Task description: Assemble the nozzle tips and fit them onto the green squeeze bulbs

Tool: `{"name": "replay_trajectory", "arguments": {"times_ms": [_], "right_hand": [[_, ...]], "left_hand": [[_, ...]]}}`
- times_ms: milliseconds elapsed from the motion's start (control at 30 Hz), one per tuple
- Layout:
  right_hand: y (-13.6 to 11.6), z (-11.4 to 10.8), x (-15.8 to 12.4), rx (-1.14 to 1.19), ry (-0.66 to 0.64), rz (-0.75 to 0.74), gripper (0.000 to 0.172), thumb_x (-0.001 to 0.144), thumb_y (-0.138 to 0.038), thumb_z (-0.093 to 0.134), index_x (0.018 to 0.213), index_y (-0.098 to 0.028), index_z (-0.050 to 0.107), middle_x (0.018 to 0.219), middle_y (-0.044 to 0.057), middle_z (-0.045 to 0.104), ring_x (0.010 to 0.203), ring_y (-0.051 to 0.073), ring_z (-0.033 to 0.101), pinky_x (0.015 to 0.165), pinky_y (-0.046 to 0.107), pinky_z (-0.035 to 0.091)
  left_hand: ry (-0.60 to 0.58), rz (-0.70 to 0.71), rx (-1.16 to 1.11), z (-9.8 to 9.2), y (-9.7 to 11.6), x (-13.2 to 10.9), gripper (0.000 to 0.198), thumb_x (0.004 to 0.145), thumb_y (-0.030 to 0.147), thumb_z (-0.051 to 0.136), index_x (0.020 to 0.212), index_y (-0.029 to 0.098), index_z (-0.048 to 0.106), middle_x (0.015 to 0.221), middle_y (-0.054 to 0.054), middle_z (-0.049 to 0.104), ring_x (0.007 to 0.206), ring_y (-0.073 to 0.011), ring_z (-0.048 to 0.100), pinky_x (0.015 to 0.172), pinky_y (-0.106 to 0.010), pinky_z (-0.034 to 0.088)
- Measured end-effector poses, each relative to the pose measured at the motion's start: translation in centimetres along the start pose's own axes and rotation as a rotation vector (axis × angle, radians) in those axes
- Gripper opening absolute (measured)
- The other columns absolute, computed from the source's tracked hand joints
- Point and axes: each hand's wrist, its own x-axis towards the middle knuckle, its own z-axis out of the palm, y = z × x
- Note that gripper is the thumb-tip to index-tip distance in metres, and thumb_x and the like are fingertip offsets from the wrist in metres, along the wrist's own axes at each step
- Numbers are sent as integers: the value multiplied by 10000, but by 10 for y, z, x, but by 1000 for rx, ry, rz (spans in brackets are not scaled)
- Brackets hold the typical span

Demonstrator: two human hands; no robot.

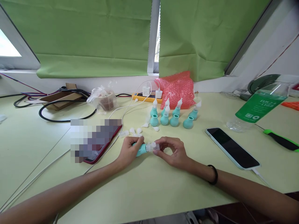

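Note:
My left hand [130, 151] is wrapped round a teal squeeze bulb [141, 150] lying on its side, its mouth facing right. A clear plastic connector [150, 147] sits at the mouth of that bulb, and the fingertips of my right hand [174, 151] pinch its far end. Just beyond my hands lie several loose clear and white tips [132, 131]. Farther back several teal bulbs [174, 120] stand in two rough rows; some carry pointed white tips, while others show open mouths.
A red-cased phone [93, 160] lies at left, another phone [233, 148] at right, charging. Behind are a power strip [149, 99], pink bubble wrap [178, 91] and a plastic-wrapped roll [106, 101]. A tilted bottle [261, 102] stands right, near a green-black handle [281, 140]. Cables cross the left side.

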Motion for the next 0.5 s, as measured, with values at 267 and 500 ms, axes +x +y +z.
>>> {"name": "replay_trajectory", "arguments": {"times_ms": [267,500], "right_hand": [[8,-10,-1,-330,-91,-444,225,727,-156,567,949,-188,543,688,33,604,536,90,531,476,196,436],[13,-10,-3,-405,-250,-408,179,776,-182,501,945,-128,522,620,29,547,507,93,470,456,205,370]], "left_hand": [[-11,33,112,0,-2,0,380,754,311,403,442,113,491,437,31,293,446,-72,282,433,-209,226],[45,133,286,4,-8,-1,428,770,329,380,406,114,452,430,38,265,433,-62,241,418,-202,204]]}}
